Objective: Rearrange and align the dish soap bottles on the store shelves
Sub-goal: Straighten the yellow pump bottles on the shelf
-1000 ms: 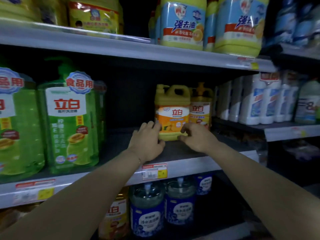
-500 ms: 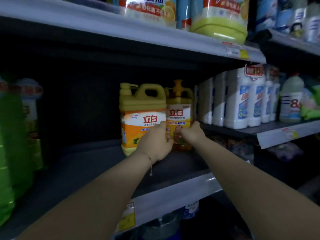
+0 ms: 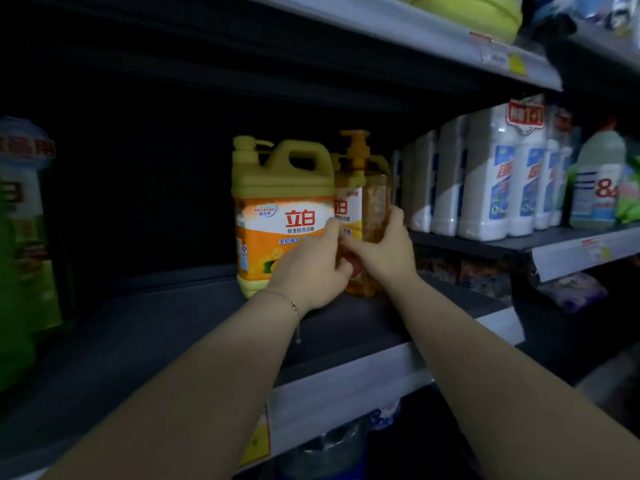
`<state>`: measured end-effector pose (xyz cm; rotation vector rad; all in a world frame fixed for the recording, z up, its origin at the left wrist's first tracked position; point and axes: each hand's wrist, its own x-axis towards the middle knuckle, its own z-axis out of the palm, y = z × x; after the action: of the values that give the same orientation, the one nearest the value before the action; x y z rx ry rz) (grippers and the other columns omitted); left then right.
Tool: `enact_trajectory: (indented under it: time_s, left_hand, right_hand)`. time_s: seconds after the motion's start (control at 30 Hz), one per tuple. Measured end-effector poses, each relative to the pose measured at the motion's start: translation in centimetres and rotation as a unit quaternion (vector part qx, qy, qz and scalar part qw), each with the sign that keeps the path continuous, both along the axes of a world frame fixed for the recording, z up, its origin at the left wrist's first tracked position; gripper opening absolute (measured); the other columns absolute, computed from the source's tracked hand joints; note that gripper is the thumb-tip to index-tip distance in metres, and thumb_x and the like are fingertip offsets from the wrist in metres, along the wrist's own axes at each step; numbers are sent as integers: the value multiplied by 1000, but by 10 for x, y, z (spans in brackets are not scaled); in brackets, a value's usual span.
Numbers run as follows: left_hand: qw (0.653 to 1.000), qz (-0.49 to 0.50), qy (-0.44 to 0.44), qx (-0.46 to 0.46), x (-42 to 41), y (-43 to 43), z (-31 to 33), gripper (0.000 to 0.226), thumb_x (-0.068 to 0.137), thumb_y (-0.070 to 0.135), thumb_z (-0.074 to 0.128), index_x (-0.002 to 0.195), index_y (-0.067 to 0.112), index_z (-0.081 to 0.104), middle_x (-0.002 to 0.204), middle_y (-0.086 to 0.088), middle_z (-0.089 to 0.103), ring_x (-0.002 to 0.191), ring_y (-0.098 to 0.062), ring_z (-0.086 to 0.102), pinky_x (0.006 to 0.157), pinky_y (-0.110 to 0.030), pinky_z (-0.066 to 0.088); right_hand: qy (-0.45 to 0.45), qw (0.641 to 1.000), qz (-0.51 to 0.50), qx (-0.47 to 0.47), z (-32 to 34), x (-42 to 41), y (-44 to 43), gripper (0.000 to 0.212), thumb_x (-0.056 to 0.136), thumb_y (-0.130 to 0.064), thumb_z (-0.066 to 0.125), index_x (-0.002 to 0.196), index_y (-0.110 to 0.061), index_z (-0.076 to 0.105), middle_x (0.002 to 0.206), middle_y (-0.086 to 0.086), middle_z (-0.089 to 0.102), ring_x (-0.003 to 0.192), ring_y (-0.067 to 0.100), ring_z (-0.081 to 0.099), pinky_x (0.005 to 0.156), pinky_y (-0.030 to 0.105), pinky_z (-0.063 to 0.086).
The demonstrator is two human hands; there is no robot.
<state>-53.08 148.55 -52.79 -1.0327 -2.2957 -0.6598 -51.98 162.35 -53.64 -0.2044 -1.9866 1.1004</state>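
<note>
A big yellow dish soap jug point(image 3: 277, 202) with an orange label stands on the dark middle shelf point(image 3: 173, 334). Right beside it is an amber pump bottle point(image 3: 367, 199) of dish soap. My right hand point(image 3: 384, 247) grips the pump bottle's lower right side. My left hand point(image 3: 308, 271) wraps its fingers round the pump bottle's lower left side, in front of the jug's right corner. The bottle's base is partly hidden behind my hands.
White bottles point(image 3: 485, 181) fill a lower shelf to the right. Green soap bottles point(image 3: 24, 230) stand at the far left. The shelf above point(image 3: 450, 39) carries yellow-green containers. A price tag point(image 3: 258, 441) hangs on the shelf's front rail.
Both hands left the yellow jug's base and moved right onto the amber pump bottle. The camera moved closer and to the right, so the shelf looks larger.
</note>
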Motion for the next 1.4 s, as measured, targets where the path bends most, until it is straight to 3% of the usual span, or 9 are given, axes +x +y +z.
enact_trajectory:
  time_s: [0.13,0.37,0.53,0.67,0.8,0.93,1.13,1.3,1.4]
  left_hand:
    - [1000,11,-11,5,0,-3,1,36,91,27,53,122,20,37,91,-4,63,78,-23,61,59,-33,47]
    - [999,13,-23,-36,1,-1,-1,33,90,32,55,113,21,34,86,0,57,74,-19,58,58,-31,45]
    - [995,8,-89,38,0,-2,3,38,88,29,62,111,19,33,83,1,56,75,-17,59,57,-28,45]
    - [972,-40,-206,105,8,-2,7,59,78,30,77,117,21,33,84,10,51,75,-3,51,59,-17,39]
    - [958,-12,-276,82,19,-3,18,89,71,30,83,139,15,28,120,-3,51,113,-20,51,88,-28,45]
    - [954,-9,-280,110,33,-17,20,93,71,22,84,141,14,24,131,-4,50,123,-23,48,104,-36,42]
    - [930,-121,-302,172,73,-60,23,83,72,16,83,137,21,32,123,9,53,110,-7,53,90,-17,45]
    - [913,-167,-321,186,108,-115,18,73,67,15,86,131,17,52,123,1,66,115,-12,61,102,-37,48]
    - [916,-164,-295,217,141,-155,17,70,64,3,82,126,16,53,117,0,68,111,-12,63,94,-31,53]
  right_hand:
    - [0,997,74,-17,0,0,5,95,64,-32,87,136,-24,25,117,-5,53,103,15,55,82,28,43]
    - [31,999,30,13,1,1,7,73,62,-25,86,114,-19,35,107,-3,56,96,18,59,77,30,49]
    - [61,997,46,-23,2,15,13,70,61,-15,85,117,-19,42,102,-8,55,87,7,54,62,10,38]
    - [76,995,62,-26,7,23,12,71,61,-11,85,119,-21,46,103,-8,59,92,9,58,67,13,41]
    - [84,990,107,35,14,43,15,71,62,-7,83,118,-25,43,103,-13,59,93,0,58,74,14,43]
    - [85,977,159,116,18,75,11,80,60,-28,83,129,-28,42,114,-19,58,105,-3,58,85,19,50]
    - [113,953,235,156,24,122,-17,88,63,-18,86,138,-19,40,126,-5,57,118,9,56,98,36,49]
    - [118,930,320,138,29,158,-64,90,61,-12,88,138,-15,40,127,-4,56,120,12,55,100,38,48]
    - [120,914,372,107,25,176,-99,88,63,-3,86,137,-13,39,127,-1,56,119,13,56,97,36,50]
